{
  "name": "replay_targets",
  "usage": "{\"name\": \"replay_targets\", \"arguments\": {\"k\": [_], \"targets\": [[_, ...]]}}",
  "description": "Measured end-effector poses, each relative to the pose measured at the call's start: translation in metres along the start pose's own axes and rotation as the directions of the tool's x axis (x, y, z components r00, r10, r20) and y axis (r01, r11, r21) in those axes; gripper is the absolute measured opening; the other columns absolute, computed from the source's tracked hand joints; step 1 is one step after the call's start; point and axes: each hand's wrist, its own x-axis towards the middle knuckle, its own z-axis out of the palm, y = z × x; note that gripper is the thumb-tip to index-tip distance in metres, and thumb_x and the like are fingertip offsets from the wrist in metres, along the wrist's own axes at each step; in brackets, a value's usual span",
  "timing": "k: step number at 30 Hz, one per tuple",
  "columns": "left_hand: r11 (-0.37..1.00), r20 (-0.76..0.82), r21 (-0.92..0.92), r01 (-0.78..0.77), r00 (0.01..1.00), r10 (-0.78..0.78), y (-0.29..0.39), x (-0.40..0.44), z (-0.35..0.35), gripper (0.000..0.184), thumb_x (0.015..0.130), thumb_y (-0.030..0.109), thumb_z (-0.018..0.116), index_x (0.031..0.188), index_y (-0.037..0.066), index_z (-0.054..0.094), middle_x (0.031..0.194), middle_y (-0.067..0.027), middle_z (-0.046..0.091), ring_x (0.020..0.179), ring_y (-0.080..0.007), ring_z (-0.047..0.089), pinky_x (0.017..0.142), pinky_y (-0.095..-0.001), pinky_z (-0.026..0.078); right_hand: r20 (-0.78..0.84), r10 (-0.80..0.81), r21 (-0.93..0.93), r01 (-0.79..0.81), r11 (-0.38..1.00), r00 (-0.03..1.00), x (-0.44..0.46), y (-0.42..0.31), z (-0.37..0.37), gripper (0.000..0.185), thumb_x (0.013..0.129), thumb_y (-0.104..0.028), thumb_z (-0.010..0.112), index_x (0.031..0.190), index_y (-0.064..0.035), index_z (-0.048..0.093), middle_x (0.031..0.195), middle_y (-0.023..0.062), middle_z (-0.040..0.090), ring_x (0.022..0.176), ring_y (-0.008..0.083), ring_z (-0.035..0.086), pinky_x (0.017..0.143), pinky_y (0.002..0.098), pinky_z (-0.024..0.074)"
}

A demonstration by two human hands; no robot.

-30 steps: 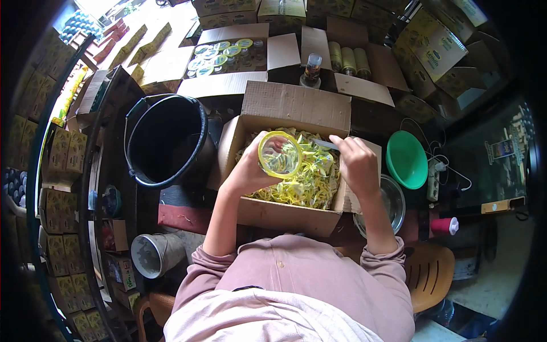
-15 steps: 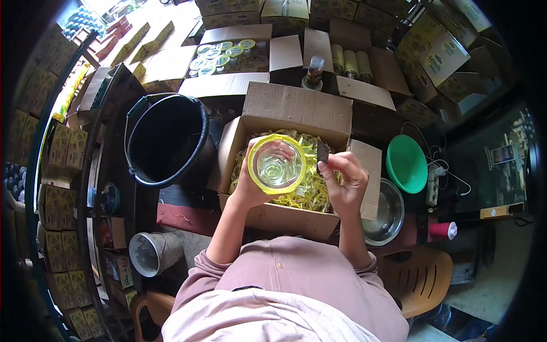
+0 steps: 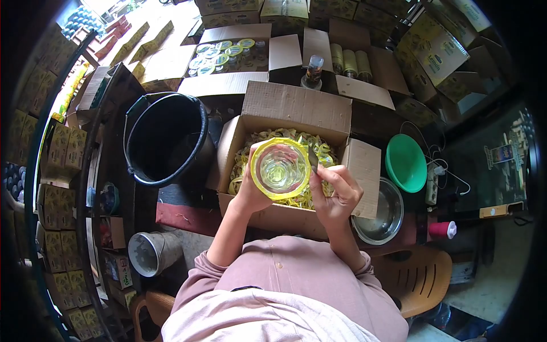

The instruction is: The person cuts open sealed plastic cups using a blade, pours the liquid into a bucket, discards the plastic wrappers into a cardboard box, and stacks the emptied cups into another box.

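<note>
My left hand (image 3: 249, 191) is wrapped round a clear cup (image 3: 278, 171) with a yellow film round its rim, its mouth turned up toward me. Between the thumb and fingers of my right hand (image 3: 337, 194) is a small dark flat blade (image 3: 313, 158). The blade stands at the right side of the yellow rim; whether it touches cannot be made out. Both hands are over an open cardboard box (image 3: 296, 105) that holds a heap of yellow and pale strips (image 3: 325, 149).
A black bucket (image 3: 199, 137) stands left of the box. To the right are a green basin (image 3: 405, 162) and a metal bowl (image 3: 393, 219). Behind lie an open carton of lidded cups (image 3: 222, 57), a bottle (image 3: 314, 71) and a carton with cup stacks (image 3: 350, 64).
My right hand has moved left and slightly down, bringing the blade up to the rim. The cup has shifted a little right and down in my left hand.
</note>
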Motion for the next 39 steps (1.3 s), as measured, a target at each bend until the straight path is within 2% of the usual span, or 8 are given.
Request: {"name": "replay_targets", "arguments": {"k": [3,12,15,18,23,31,35,39], "targets": [[0.995,0.027,-0.094,-0.019,0.999,0.021,0.007,0.003,0.0,0.073,0.056,0.007,0.08,0.116,0.003,0.037,0.105,-0.01,0.052,0.097,-0.0198,0.055,0.085,-0.0299,0.044,-0.009,-0.045,-0.06,0.045,0.997,0.999,0.002,-0.001,0.0,0.022,0.068,0.004,0.067,0.088,-0.0036,0.067,0.068,0.0064,0.059,0.058,0.0136,0.058,0.053,0.0237,0.0461],[0.996,0.051,-0.066,-0.056,0.997,0.059,0.015,0.006,-0.003,0.07,0.058,0.007,0.079,0.115,0.003,0.037,0.104,-0.0097,0.053,0.096,-0.0194,0.055,0.086,-0.0291,0.043,0.006,-0.139,-0.141,0.138,0.98,0.99,0.004,0.0,0.001,0.028,0.065,0.006,0.068,0.09,-0.0055,0.068,0.068,0.0043,0.057,0.056,0.0133,0.056,0.051,0.0247,0.0451],[0.996,0.023,-0.089,0.012,1.0,-0.01,0.016,0.004,0.0,0.069,0.059,0.007,0.079,0.114,0.003,0.038,0.104,-0.0092,0.053,0.096,-0.0182,0.055,0.085,-0.0289,0.044,0.008,-0.131,-0.169,0.13,0.977,0.991,0.005,-0.001,0.001,0.028,0.064,0.006,0.068,0.09,-0.0055,0.068,0.068,0.0042,0.057,0.056,0.0134,0.056,0.05,0.0247,0.045],[0.997,0.038,-0.045,-0.06,0.997,0.062,0.017,0.005,0.004,0.069,0.059,0.007,0.079,0.114,0.003,0.038,0.104,-0.0087,0.054,0.096,-0.0175,0.055,0.085,-0.0287,0.045,-0.002,-0.111,-0.17,0.109,0.979,0.994,0.005,0.0,0.002,0.028,0.064,0.006,0.068,0.09,-0.0051,0.068,0.068,0.0047,0.057,0.057,0.0135,0.056,0.051,0.0242,0.0452],[0.992,0.046,-0.123,-0.005,0.999,0.011,0.017,0.004,0.003,0.068,0.06,0.007,0.079,0.114,0.004,0.039,0.104,-0.0081,0.055,0.096,-0.0173,0.056,0.084,-0.0285,0.045,-0.011,-0.08,-0.037,0.079,0.996,0.997,0.007,0.007,0.0,0.025,0.066,0.005,0.068,0.089,-0.0044,0.068,0.067,0.0056,0.059,0.057,0.0132,0.058,0.051,0.0239,0.0461],[0.981,0.043,-0.18,0.074,0.997,-0.067,0.012,0.002,0.004,0.068,0.058,0.01,0.08,0.114,0.003,0.042,0.105,-0.0091,0.055,0.096,-0.0186,0.056,0.086,-0.0296,0.044,-0.005,-0.101,-0.128,0.099,0.987,0.995,0.001,0.001,-0.006,0.025,0.066,0.006,0.069,0.089,-0.0042,0.068,0.068,0.0062,0.06,0.057,0.0135,0.058,0.051,0.0233,0.0459],[0.998,0.132,-0.01,-0.069,0.989,0.069,0.014,-0.001,0.005,0.071,0.057,0.013,0.081,0.117,0.002,0.044,0.107,-0.0088,0.053,0.099,-0.0198,0.054,0.088,-0.0308,0.043,0.007,-0.093,-0.141,0.093,0.986,0.996,0.004,0.003,-0.008,0.023,0.066,0.007,0.068,0.087,-0.0031,0.068,0.067,0.0068,0.06,0.057,0.0138,0.058,0.051,0.0232,0.0461],[0.971,0.174,-0.219,0.101,0.983,-0.063,0.01,-0.003,0.006,0.073,0.055,0.014,0.082,0.116,0.002,0.044,0.11,-0.0094,0.05,0.101,-0.0202,0.052,0.089,-0.0312,0.043,0.023,-0.071,-0.02,0.071,0.997,0.997,0.008,0.006,-0.012,0.021,0.067,0.007,0.068,0.085,-0.0023,0.067,0.067,0.0068,0.06,0.057,0.0136,0.058,0.051,0.0231,0.0458]]}}
